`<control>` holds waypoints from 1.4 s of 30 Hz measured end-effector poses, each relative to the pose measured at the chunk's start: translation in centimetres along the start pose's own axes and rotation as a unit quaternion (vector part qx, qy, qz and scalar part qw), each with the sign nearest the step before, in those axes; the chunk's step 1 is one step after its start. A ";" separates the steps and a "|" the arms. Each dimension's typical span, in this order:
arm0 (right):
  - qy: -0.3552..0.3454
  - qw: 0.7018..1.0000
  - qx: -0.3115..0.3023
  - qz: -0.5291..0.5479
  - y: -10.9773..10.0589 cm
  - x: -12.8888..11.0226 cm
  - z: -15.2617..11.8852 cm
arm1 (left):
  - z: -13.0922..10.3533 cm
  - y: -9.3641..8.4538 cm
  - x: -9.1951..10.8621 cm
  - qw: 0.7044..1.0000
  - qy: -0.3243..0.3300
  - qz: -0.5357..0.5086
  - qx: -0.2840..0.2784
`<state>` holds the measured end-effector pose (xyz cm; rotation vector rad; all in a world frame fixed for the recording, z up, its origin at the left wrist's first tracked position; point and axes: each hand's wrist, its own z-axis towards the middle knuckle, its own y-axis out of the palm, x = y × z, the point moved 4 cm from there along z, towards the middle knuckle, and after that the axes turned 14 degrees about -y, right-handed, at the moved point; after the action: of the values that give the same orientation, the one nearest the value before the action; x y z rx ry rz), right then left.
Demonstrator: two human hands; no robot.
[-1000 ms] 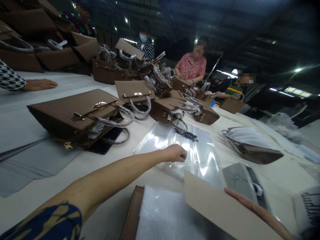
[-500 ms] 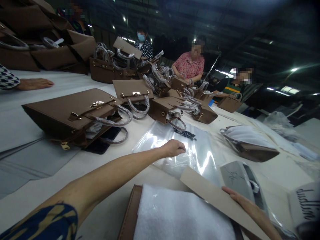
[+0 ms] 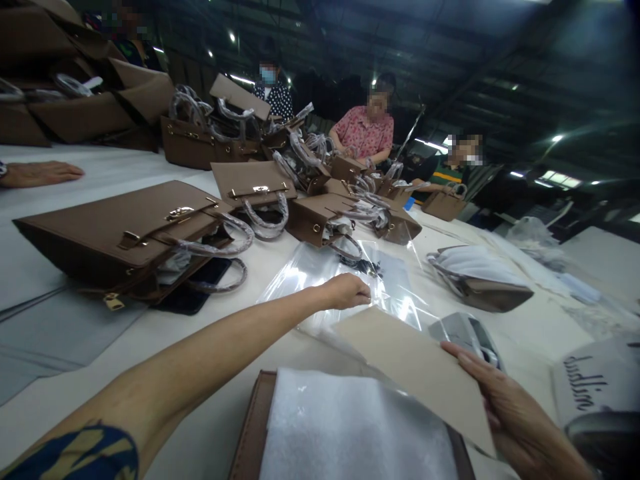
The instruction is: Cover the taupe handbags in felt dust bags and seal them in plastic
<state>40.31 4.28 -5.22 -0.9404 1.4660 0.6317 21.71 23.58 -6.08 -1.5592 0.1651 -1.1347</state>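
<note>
My left hand [image 3: 346, 291] is closed over the clear plastic sheets [image 3: 295, 283], its fingertips pinching the near edge of the plastic. In my right hand [image 3: 500, 393] is a flat beige board [image 3: 415, 367], gripped at its right edge and tilted above the table. Below the board, close to me, lies a brown bag [image 3: 257, 420] with white padding [image 3: 350, 427] over it. A small bundle of black pieces [image 3: 363, 265] lies at the plastic, beyond my left hand.
Brown handbags [image 3: 115, 220] with wrapped handles crowd the left and far table. A dark phone [image 3: 200, 293] lies partly under one. A grey device [image 3: 467, 333] and a padded bag [image 3: 495, 293] are at right. Another person's hand [image 3: 45, 173] rests at far left; several people stand beyond.
The beige board in my right hand has risen and turned its broad face into view. The plastic's edge has lifted near my left hand. The whole view has shifted slightly.
</note>
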 end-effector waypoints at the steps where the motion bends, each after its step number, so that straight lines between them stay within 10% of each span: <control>1: 0.030 0.999 -0.002 0.037 0.4 0.3 -0.3 | 0.3 -0.1 0.0 1.000 -0.002 0.003 0.000; 10: -0.004 0.982 0.082 0.169 2.0 2.8 0.4 | 0.3 -0.7 1.2 0.998 0.002 0.055 -0.009; 20: -0.069 0.959 0.001 0.275 11.8 5.5 6.7 | -0.6 0.3 2.2 0.994 0.025 0.106 -0.006; 26: -0.054 0.965 -0.030 0.256 12.9 4.2 8.7 | -1.5 1.6 1.7 0.995 0.028 0.094 -0.012; 31: -0.032 0.980 -0.061 0.189 7.7 2.7 2.0 | -1.7 2.4 0.7 0.998 0.035 0.051 -0.001; 34: -0.153 0.988 -0.024 0.017 1.2 1.3 -3.7 | -1.4 2.8 0.0 0.998 0.037 0.041 0.012; 37: -0.293 0.891 0.153 -0.313 -7.3 1.1 -8.0 | -1.2 3.2 -0.3 0.998 0.040 0.047 0.009; 42: -0.179 0.774 0.119 -0.596 -15.1 7.7 -7.4 | -0.9 3.6 -0.3 0.996 0.016 0.082 -0.011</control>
<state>49.40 -11.14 -9.65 -1.2287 0.3716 -0.3234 22.53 21.88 -9.27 -1.5181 0.3231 -1.0325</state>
